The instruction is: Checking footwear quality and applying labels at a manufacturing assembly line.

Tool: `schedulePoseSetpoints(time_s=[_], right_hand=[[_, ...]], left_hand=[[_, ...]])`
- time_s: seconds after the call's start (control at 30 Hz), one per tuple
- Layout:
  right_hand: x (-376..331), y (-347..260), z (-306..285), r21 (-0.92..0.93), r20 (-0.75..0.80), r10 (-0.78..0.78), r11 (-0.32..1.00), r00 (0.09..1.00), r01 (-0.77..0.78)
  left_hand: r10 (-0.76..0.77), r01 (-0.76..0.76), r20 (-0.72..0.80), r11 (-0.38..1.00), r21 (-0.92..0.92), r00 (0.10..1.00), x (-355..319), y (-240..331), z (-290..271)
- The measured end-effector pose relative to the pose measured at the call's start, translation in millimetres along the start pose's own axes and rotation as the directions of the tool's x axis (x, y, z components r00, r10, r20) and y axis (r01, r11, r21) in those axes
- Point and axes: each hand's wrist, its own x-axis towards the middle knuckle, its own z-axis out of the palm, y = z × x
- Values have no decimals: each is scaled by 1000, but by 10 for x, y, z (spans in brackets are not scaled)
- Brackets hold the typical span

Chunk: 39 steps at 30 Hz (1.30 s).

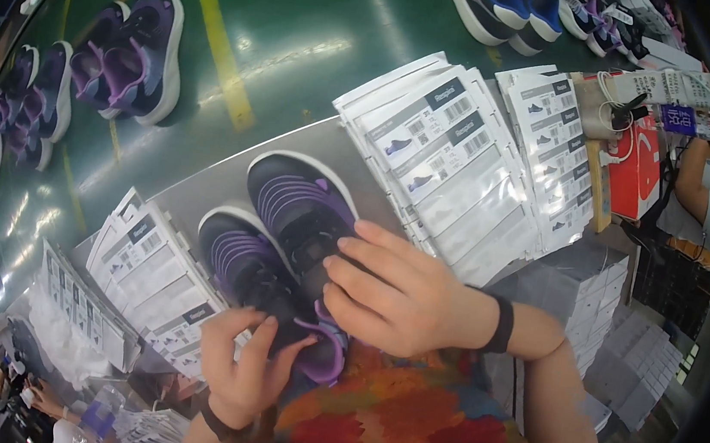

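Note:
Two black sneakers with purple line patterns and white soles stand side by side before me, toes pointing away. The left sneaker [235,248] has a purple-lined collar. My left hand [241,361] is on that collar, its fingers on the outer side and its thumb at the opening. The right sneaker [297,194] lies under my right hand [390,294], whose fingers curl over its upper from the right. The heel and opening of the right sneaker are mostly hidden behind that hand. Both wrists wear dark bands.
Stacked white label sheets [443,166] lie right of the sneakers, with more label sheets [143,260] to the left. Beyond runs a green surface [308,9] with yellow lines, carrying purple-black sneakers [134,56] and blue ones [507,8]. A red box [637,169] and grey boxes [591,281] stand right.

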Motion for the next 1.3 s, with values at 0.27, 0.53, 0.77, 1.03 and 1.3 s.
schedulePoseSetpoints(time_s=[0.27, 0.53, 0.77, 1.03, 1.3], right_hand=[[627, 410, -163, 490, 72, 195, 847, 978, -205], [931, 508, -241, 455, 657, 496, 339, 567, -824], [340, 179, -26, 340, -52, 215, 922, 975, -185], [-8, -24, 7, 240, 291, 508, 781, 810, -576], [439, 19, -504, 338, 260, 529, 734, 808, -589]], left_hand=[[-114, 127, 81, 974, -189, 990, 779, -113, -420], [-493, 634, 399, 578, -514, 773, 997, -284, -440], [78, -72, 30, 985, -157, 996, 558, -273, -254], [-361, 393, 267, 916, -77, 894, 222, -136, -78], [-235, 285, 338, 952, -107, 911, 768, -15, -667]])
